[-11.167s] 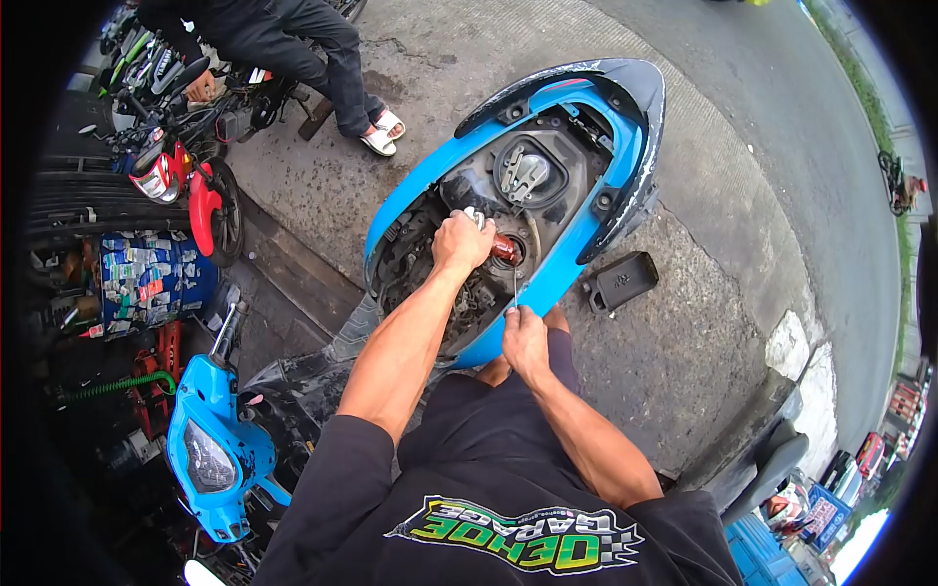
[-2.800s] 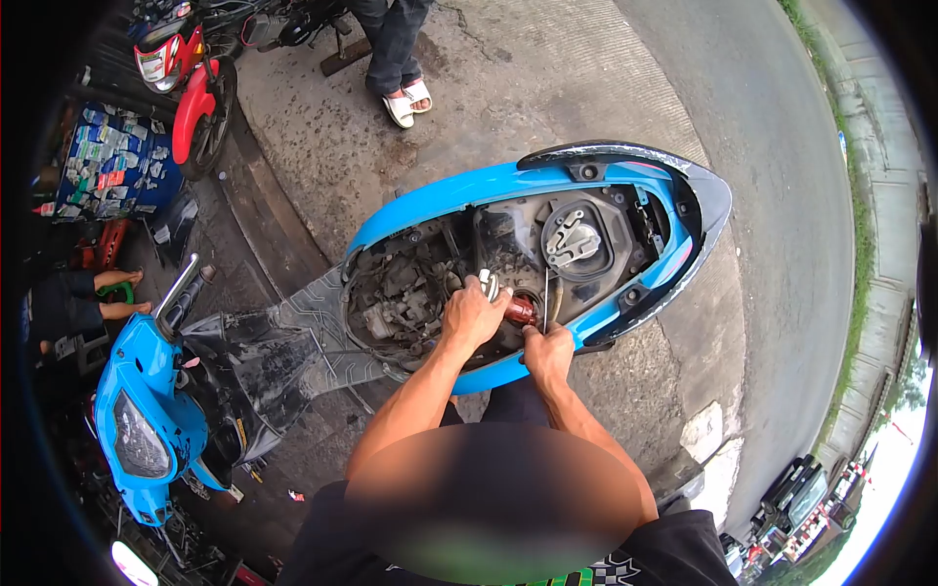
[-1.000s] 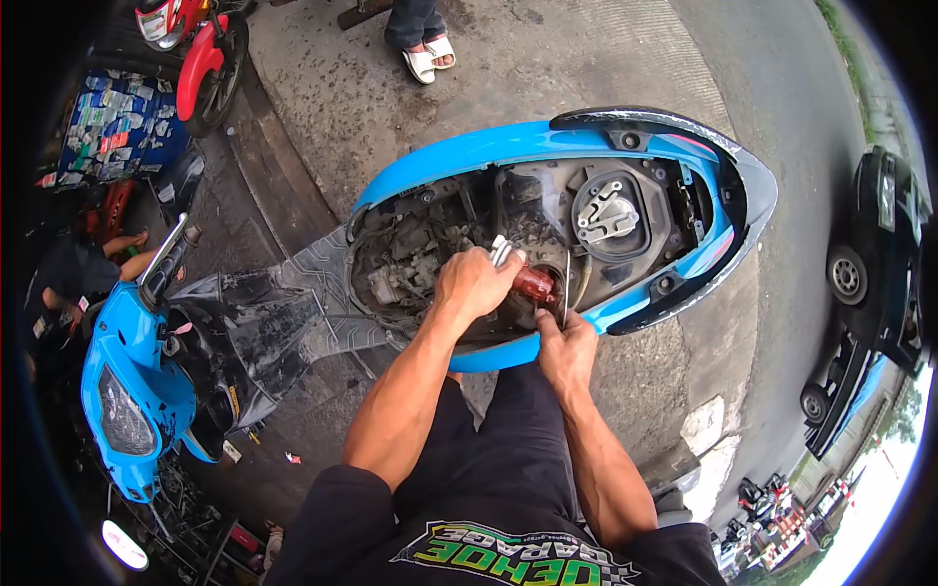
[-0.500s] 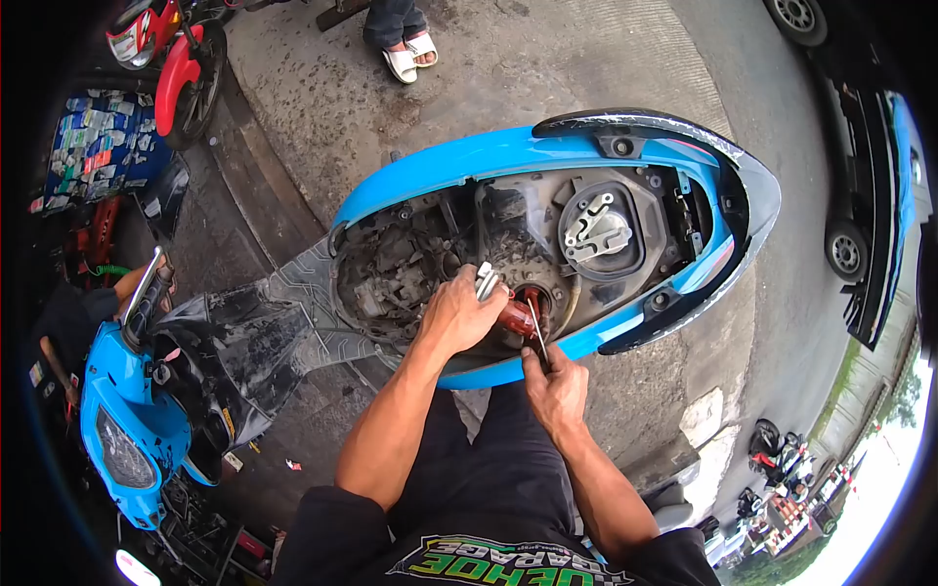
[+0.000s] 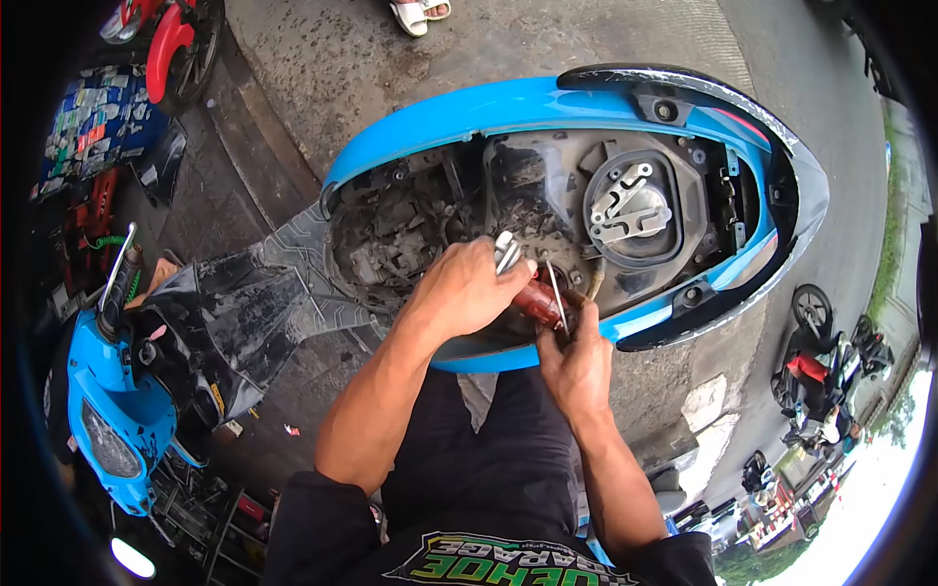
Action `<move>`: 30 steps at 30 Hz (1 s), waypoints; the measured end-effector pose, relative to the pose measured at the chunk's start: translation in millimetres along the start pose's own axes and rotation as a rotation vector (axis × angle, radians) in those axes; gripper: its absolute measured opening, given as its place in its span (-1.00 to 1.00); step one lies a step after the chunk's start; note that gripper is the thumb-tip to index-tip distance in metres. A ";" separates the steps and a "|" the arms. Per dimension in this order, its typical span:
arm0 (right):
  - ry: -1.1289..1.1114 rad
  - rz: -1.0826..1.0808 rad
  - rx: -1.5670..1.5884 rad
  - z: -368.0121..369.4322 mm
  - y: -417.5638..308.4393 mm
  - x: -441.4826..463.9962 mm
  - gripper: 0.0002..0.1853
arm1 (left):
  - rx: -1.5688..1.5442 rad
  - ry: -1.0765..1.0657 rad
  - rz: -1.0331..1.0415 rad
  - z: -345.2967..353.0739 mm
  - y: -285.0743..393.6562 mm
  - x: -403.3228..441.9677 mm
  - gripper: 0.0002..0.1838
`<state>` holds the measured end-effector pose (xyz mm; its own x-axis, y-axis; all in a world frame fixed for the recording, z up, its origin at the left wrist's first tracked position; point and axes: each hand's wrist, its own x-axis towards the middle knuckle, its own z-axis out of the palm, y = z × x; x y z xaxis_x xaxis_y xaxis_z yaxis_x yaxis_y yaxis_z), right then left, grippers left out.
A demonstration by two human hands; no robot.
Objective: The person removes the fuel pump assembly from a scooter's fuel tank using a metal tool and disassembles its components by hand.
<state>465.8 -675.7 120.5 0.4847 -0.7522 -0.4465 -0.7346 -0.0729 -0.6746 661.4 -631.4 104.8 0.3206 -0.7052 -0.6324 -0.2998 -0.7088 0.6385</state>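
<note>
My left hand [image 5: 463, 289] is closed around a reddish-brown cylinder [image 5: 538, 303], which looks like a fuel pump. Silvery metal pieces [image 5: 506, 252] stick up between its thumb and fingers. Closed on a thin metal rod-like tool [image 5: 555, 288], my right hand [image 5: 578, 366] has its fingers at the cylinder's right end. The rod crosses that end; its handle is hidden in the hand. Both hands are over the near side of a blue scooter's open body [image 5: 459, 109]. Beside them is a round black recess with a silvery metal bracket [image 5: 630, 210].
The scooter's dirty engine area [image 5: 391, 239] lies left of my hands. Its footboard [image 5: 283, 283] and blue front [image 5: 117, 420] extend left. A red motorcycle wheel [image 5: 186, 68] and a person's white sandal [image 5: 415, 18] are beyond. Motorcycles [image 5: 826, 371] stand right, by the road.
The cylinder has shifted right and the right hand's fingers now reach its end. The rod's angle has changed slightly. The whole view has shifted, with the scooter appearing closer.
</note>
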 end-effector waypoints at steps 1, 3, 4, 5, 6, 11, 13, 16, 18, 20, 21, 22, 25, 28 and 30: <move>-0.071 0.087 -0.018 -13.5 -12.4 6.9 -0.47 | -0.008 -0.073 -0.026 -4.0 4.2 4.5 -0.33; -0.150 0.148 0.017 -28.3 -23.4 20.4 -0.57 | -0.043 -0.197 -0.098 -20.9 21.3 10.0 -0.28; -0.183 0.128 0.067 -33.1 -21.6 22.7 -0.61 | -0.072 -0.250 -0.143 -26.1 27.1 10.3 -0.26; -0.206 0.158 0.103 -36.0 -22.4 26.5 -0.63 | -0.004 -0.187 -0.056 -19.1 19.5 15.8 -0.25; -0.222 0.187 0.137 -37.9 -26.4 29.1 -0.65 | 0.067 -0.124 0.035 -12.4 12.0 18.3 -0.25; -0.237 0.226 0.140 -35.4 -40.2 33.5 -0.65 | 0.030 -0.140 0.020 -14.4 1.3 8.3 -0.31; -0.244 0.194 0.113 -32.4 -38.9 27.5 -0.64 | 0.005 -0.157 -0.008 -9.0 -9.4 4.5 -0.32; -0.184 0.171 0.228 -21.0 -21.9 15.9 -0.55 | 0.005 -0.175 0.033 -9.8 -16.2 -10.0 -0.35; -0.094 -0.002 0.062 -15.5 -18.3 3.7 -0.44 | -0.027 -0.032 0.053 4.7 -31.6 -10.0 -0.36; -0.083 0.020 0.004 -11.7 -25.2 -9.8 -0.35 | 0.006 -0.030 0.160 7.2 -39.1 -15.0 -0.36; -0.062 0.042 0.025 -8.5 -24.8 -12.7 -0.35 | -0.020 0.010 0.157 8.9 -40.5 -17.3 -0.34; -0.040 0.060 0.047 -5.2 -24.2 -12.6 -0.35 | -0.029 0.017 0.166 9.3 -42.9 -13.7 -0.33; -0.023 0.061 0.015 -8.1 -37.5 1.1 -0.49 | -0.045 -0.009 0.129 2.8 -42.5 -5.2 -0.27; -0.100 0.065 0.035 -22.7 -35.6 21.6 -0.59 | -0.121 -0.172 -0.018 -12.7 -28.5 -0.5 -0.19; -0.142 0.034 0.228 -24.7 -28.1 29.2 -0.58 | -0.160 -0.233 -0.105 -17.6 -25.4 8.5 -0.18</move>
<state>488.8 -711.8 140.9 0.5349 -0.6513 -0.5382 -0.6334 0.1124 -0.7656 687.6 -619.1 90.9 0.1219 -0.6261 -0.7702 -0.1251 -0.7795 0.6138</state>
